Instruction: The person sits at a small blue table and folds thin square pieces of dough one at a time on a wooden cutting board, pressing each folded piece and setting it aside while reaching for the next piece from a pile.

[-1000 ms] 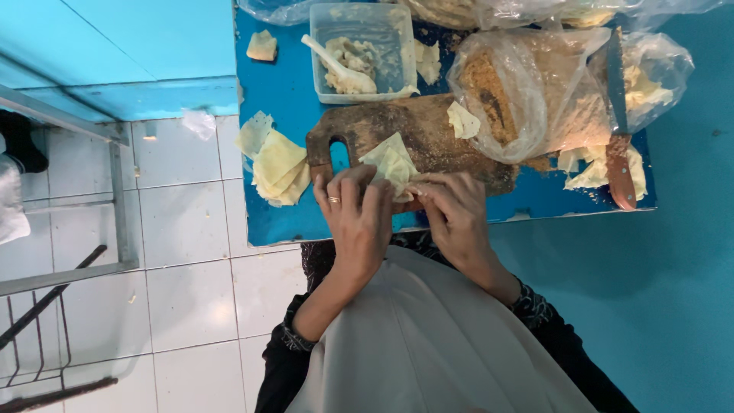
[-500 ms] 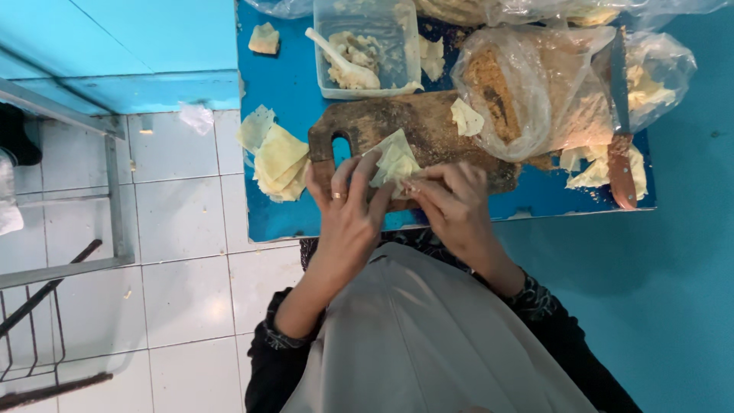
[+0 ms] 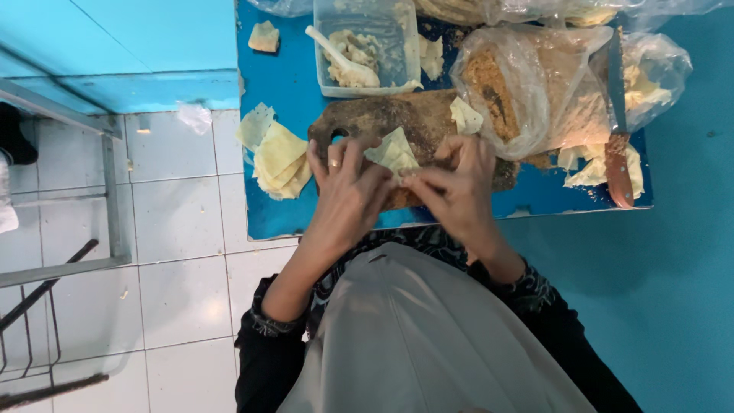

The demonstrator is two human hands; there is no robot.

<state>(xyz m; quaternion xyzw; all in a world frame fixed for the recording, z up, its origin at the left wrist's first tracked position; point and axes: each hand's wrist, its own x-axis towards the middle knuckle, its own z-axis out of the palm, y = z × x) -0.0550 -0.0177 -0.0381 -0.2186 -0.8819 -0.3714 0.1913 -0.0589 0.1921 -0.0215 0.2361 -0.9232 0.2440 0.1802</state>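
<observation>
Both hands pinch one pale wrapper sheet point(image 3: 393, 151): L hand point(image 3: 344, 191) fingers closed on its left side, R hand point(image 3: 459, 187) fingertips closed on its lower right corner. Sheet sits on the brown cutting board point(image 3: 397, 122), mid tabletop point(image 3: 283, 206) near the front edge. Step looks like folding/sealing the wrapper; next move prob needs a firm fingertip press w/o tearing. Wrapper stack point(image 3: 277, 157) at left edge, filling tub w/ spoon point(image 3: 359, 50) at back, plastic bags point(image 3: 535, 84) and knife point(image 3: 618, 153) toward the right.
</observation>
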